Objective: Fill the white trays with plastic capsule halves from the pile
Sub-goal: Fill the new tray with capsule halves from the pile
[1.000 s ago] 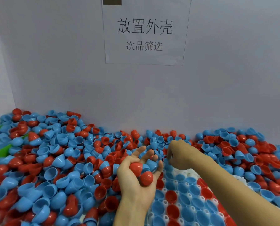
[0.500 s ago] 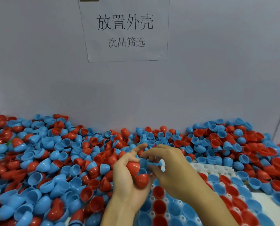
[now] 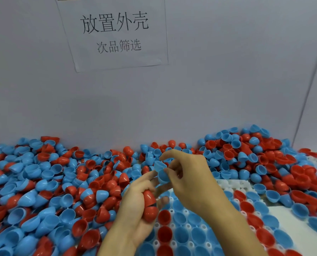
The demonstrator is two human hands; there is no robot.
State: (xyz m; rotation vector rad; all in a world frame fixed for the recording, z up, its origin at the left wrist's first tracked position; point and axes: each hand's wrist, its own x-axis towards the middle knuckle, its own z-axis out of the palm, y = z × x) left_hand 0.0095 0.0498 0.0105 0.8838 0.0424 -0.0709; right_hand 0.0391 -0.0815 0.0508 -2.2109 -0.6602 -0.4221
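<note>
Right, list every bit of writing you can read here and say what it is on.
"放置外壳": large black characters on the white paper sheet stuck to the grey wall.
"次品筛选": smaller black characters below, on the same sheet.
No other writing shows on the capsule halves, tray or hands.

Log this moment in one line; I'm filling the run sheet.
left hand: holds red halves | right hand: pinches blue half | white tray: partly filled
</note>
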